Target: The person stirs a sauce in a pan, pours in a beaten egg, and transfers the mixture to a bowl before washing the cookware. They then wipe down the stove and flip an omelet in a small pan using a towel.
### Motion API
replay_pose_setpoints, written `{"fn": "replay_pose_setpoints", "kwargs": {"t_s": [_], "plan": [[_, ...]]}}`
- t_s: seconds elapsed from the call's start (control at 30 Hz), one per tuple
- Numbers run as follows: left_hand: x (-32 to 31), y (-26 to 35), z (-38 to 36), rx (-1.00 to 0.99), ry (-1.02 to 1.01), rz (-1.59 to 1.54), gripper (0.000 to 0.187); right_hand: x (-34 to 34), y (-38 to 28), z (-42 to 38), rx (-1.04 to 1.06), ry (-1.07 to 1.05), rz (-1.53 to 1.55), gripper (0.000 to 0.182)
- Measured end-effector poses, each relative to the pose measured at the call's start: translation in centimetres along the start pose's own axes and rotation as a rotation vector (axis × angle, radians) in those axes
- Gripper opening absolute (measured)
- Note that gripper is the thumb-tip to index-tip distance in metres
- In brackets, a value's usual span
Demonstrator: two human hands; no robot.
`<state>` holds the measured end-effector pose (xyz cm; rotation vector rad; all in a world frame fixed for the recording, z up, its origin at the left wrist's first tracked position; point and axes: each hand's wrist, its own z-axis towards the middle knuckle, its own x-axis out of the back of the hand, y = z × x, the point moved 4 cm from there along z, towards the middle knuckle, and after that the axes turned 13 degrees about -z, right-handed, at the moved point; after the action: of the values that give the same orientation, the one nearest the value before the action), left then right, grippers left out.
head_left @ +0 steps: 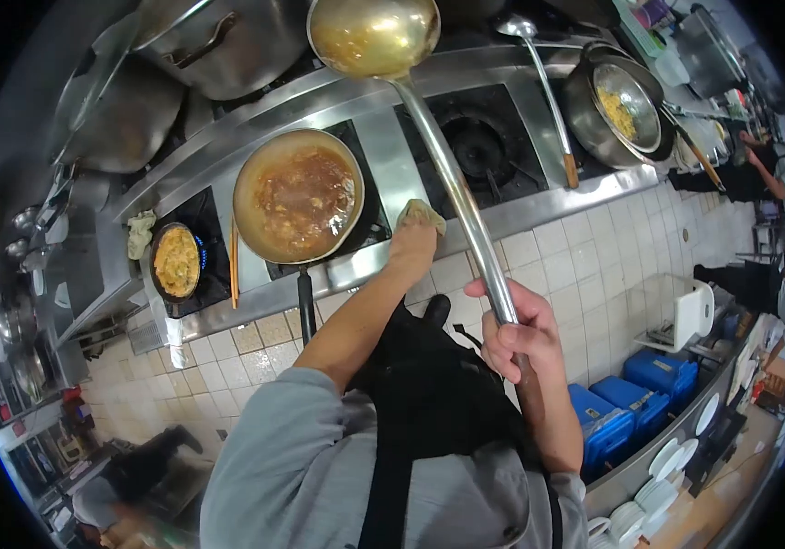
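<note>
My right hand (pixel 525 334) is closed around the long metal handle of a big ladle (pixel 374 37). The bowl is raised over the back of the stove, with some brownish liquid visible in it. My left hand (pixel 413 247) reaches to the stove's front edge, its fingers bunched on a folded beige cloth (pixel 422 215). Left of that hand, a wide pan (pixel 299 197) of bubbling brown sauce sits on a burner, its black handle pointing toward me. A small black pan (pixel 176 263) with a yellowish egg-like food stands over a blue flame farther left.
Wooden chopsticks (pixel 234 265) lie between the pans. Large steel pots (pixel 227 55) stand behind. A bare burner (pixel 475 146), a second ladle (pixel 548 101) and stacked bowls (pixel 594 114) are to the right. Blue bins (pixel 630 403) line the right side. Other people (pixel 781 169) stand farther off.
</note>
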<state>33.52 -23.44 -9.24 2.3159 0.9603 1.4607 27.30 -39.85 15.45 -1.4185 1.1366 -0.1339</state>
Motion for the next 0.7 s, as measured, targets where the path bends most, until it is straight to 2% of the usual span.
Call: {"fn": "replay_pose_setpoints", "kwargs": {"t_s": [0.03, 0.07, 0.13, 0.17, 0.23, 0.27, 0.33, 0.4, 0.43, 0.47, 0.53, 0.6, 0.67, 0.7], "plan": [[-1.1, 0.0, -0.4, -0.101, -0.107, -0.063, 0.033, 0.1, 0.0, -0.3, 0.000, 0.012, -0.001, 0.062], [-2.9, -0.4, 0.2, -0.106, -0.113, -0.065, 0.033, 0.0, -0.1, -0.5, -0.002, -0.009, 0.010, 0.059], [-7.0, -0.1, 3.0, -0.307, -0.202, -0.370, 0.035, -0.2, -0.4, -1.1, 0.004, -0.027, 0.011, 0.057], [-8.0, 0.5, 4.2, -0.313, -0.205, -0.376, 0.035, -0.2, -0.4, -1.7, -0.024, 0.006, -0.014, 0.058], [-8.2, 1.4, 6.4, -0.083, -0.236, -0.959, 0.030, -0.2, -0.3, -2.5, -0.058, 0.019, -0.050, 0.058], [-7.8, 2.4, 6.6, -0.078, -0.215, -0.967, 0.030, 0.0, -0.3, -3.0, -0.060, 0.052, -0.058, 0.059], [-3.0, 4.8, 5.3, -0.275, 0.038, -1.231, 0.047, -0.2, 0.3, -3.3, -0.073, 0.044, -0.069, 0.059], [-2.0, 3.5, 5.4, -0.110, 0.137, -1.069, 0.064, 0.2, 0.6, -3.7, -0.064, 0.096, -0.091, 0.059], [0.1, 3.3, 3.2, -0.132, 0.206, -0.927, 0.069, 0.5, 1.0, -3.8, -0.053, 0.060, -0.119, 0.060], [2.3, 3.0, 0.5, -0.127, 0.228, -0.929, 0.069, 0.4, 0.9, -3.8, -0.056, 0.040, -0.123, 0.060], [5.5, 2.0, -5.4, -0.183, 0.236, -0.706, 0.053, 0.5, 1.2, -4.1, -0.113, 0.073, -0.167, 0.060], [6.2, -0.9, -11.3, -0.374, 0.418, -0.877, 0.036, 0.4, 1.6, -4.2, -0.143, 0.044, -0.151, 0.057], [9.0, -2.9, -19.1, -0.284, 0.614, -1.072, 0.034, 0.4, 2.5, -4.0, -0.179, 0.005, -0.139, 0.054], [9.4, -5.4, -21.4, -0.275, 0.779, -1.071, 0.036, 0.6, 3.4, -3.7, -0.169, -0.040, -0.165, 0.053]]}}
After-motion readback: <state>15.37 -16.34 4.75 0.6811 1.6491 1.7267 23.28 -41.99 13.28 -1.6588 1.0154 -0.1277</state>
